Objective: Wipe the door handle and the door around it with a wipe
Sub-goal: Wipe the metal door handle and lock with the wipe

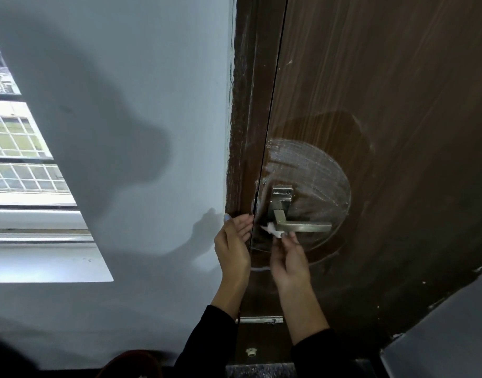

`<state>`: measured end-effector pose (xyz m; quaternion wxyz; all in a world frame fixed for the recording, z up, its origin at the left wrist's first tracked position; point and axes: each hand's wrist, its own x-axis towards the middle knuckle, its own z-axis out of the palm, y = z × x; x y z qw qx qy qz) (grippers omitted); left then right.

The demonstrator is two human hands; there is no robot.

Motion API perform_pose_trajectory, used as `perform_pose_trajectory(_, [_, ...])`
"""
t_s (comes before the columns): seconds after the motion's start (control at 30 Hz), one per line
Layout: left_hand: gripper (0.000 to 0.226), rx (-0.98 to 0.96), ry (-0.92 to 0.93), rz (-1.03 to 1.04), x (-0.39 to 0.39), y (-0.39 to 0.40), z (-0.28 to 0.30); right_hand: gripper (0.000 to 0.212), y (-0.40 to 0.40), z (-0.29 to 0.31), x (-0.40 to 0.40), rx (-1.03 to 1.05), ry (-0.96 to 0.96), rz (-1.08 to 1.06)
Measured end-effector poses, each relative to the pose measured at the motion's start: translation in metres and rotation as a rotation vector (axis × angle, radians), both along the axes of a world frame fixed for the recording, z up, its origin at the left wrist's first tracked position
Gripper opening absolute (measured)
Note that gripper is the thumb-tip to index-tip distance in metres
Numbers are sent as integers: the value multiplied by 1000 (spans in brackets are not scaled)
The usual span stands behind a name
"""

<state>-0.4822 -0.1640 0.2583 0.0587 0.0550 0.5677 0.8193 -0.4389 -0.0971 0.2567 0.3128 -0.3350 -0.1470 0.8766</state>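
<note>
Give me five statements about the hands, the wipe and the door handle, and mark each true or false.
1. The right hand holds the wipe against the handle. True.
2. The wipe is at the handle's free tip on the right. False: it is at the bend near the door's edge, on the left.
3. The left hand grips the lever. False: it rests at the door frame, fingers open, clear of the handle.
4. A curved smear shows on the door around the handle. True.
5. The handle lever points straight down. False: it lies about level, pointing right.
</note>
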Motion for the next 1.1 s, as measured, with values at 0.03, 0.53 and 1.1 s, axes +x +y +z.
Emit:
perform_pose_trajectory(0.03, [46, -3, 3, -1, 0, 0, -1, 16, -3, 3, 0, -34, 53, 36])
perform_pose_trajectory(0.53, [44, -20, 68, -73, 2, 6, 3, 20, 4, 42, -3, 1268, -417, -372])
perform_pose_trajectory(1.1, [45, -48, 66, -100, -1, -2, 6, 34, 14, 13, -23, 1864, -680, -303])
